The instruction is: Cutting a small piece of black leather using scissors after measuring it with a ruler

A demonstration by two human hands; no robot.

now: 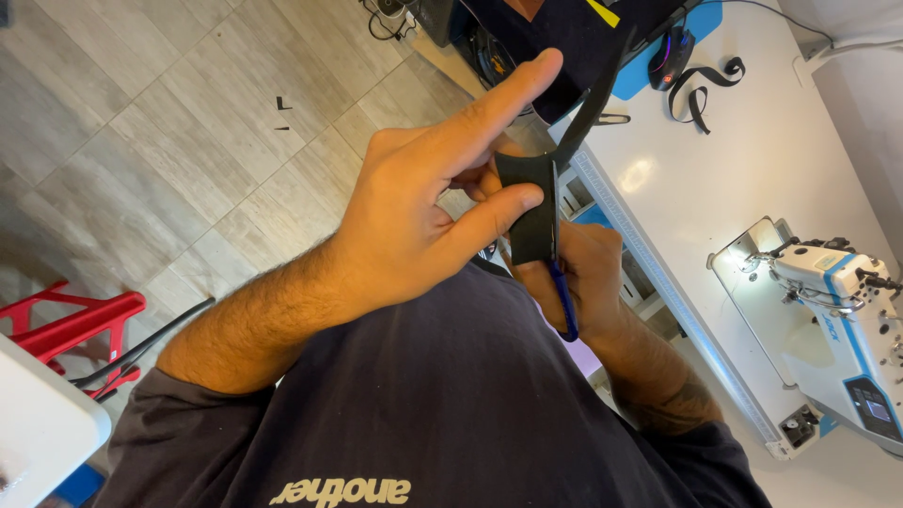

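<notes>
Left hand (414, 216) pinches black fabric strip (531, 212) between thumb and curled fingers (480, 179), index extended. Right hand (588, 273), behind strip, closed on blue-handled scissors (564, 301). White surface (752, 160) beyond.

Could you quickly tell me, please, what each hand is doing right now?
Left hand: pinching the black strap piece, index finger extended.
Right hand: closed on the blue-handled scissors, mostly hidden behind the strap.

Small dark rectangular screen (876, 407) on sewing machine (837, 310) front panel, possibly lit bluish
</notes>
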